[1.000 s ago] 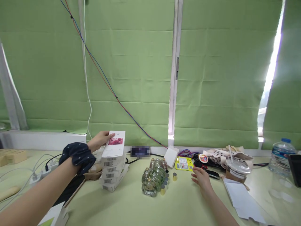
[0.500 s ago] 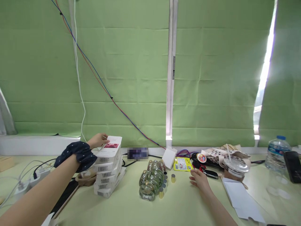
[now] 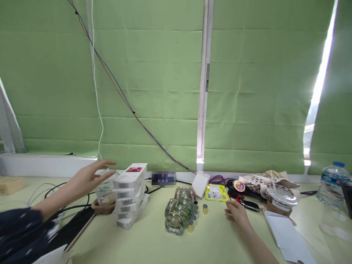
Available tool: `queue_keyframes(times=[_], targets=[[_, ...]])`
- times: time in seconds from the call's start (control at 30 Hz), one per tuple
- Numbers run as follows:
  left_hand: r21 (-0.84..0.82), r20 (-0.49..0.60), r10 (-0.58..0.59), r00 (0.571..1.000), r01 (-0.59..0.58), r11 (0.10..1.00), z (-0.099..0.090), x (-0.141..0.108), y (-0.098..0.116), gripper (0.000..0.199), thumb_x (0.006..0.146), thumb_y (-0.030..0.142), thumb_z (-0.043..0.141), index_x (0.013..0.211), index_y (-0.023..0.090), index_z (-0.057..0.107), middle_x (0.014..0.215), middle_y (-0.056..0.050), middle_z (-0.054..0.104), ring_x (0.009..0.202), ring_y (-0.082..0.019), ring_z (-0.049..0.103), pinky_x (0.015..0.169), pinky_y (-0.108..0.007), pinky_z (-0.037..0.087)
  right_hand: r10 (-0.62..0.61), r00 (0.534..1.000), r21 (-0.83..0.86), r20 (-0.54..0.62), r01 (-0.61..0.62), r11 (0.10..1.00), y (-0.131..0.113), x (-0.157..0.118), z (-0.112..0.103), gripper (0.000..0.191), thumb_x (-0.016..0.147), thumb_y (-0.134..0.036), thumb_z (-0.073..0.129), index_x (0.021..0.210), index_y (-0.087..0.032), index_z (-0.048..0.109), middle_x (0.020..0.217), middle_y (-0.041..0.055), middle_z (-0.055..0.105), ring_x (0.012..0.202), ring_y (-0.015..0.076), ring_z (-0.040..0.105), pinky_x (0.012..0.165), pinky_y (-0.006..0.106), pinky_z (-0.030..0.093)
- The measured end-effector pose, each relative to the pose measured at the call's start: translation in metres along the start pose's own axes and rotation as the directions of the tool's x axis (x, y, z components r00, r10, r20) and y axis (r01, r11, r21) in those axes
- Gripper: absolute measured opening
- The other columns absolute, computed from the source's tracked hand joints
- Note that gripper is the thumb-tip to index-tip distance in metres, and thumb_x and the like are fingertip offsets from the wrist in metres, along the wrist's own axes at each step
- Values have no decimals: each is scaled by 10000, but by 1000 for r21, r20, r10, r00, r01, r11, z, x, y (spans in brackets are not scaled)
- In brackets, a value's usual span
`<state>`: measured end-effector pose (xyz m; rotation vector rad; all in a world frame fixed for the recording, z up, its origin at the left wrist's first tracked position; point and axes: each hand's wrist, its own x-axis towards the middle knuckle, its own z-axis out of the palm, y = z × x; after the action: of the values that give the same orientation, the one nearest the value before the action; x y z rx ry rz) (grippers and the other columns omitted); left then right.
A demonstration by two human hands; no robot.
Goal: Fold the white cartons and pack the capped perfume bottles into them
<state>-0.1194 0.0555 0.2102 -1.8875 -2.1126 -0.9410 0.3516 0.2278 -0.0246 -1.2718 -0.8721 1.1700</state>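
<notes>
Yellow packet point(image 3: 216, 192) near right hand point(image 3: 238, 213)

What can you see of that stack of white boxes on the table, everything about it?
The stack of white boxes looks like thin, smooth card, with at least five flat boxes piled on top of one another. Dark barcodes show on the near ends, and the top box carries a pink-red picture on its upper face. The pile stands upright but unevenly aligned on the pale table, left of the glass bottles. The left hand is close to its left side, open and not gripping it.
</notes>
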Motion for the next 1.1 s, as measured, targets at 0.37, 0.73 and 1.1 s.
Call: queue_keyframes(times=[0.37, 0.73, 1.1], targets=[[155, 167, 230, 959, -256, 954, 40, -22, -10, 663, 879, 672, 331, 1374, 259, 487, 1537, -77, 374, 1392, -322, 352, 1104, -476, 340, -13, 1000, -37, -15, 12, 999, 5, -3, -1, 210, 460, -297, 640, 640, -195, 601, 561, -17, 608, 548, 153, 594, 497, 259, 494], [26, 157, 295, 942, -303, 953, 56, -4, -22, 618, 886, 639, 362, 1317, 244, 564, 1423, -52, 524, 1339, -303, 444, 1100, -439, 369, -70, 997, -81, 9, 71, 994, 6, 0, 1, 240, 444, -341, 579, 635, -196, 590, 534, -17, 582, 502, 150, 566, 486, 281, 499], [115, 114, 119, 986, -132, 985, 29, -48, -7, 790, 875, 682, 291, 1466, 160, 323, 1591, -91, 214, 1442, -278, 236, 1151, -436, 238, -72, 997, -89, 30, 74, 993, 4, -3, -1, 155, 466, -283, 645, 589, -226, 569, 508, -30, 590, 507, 165, 578, 506, 295, 507]])
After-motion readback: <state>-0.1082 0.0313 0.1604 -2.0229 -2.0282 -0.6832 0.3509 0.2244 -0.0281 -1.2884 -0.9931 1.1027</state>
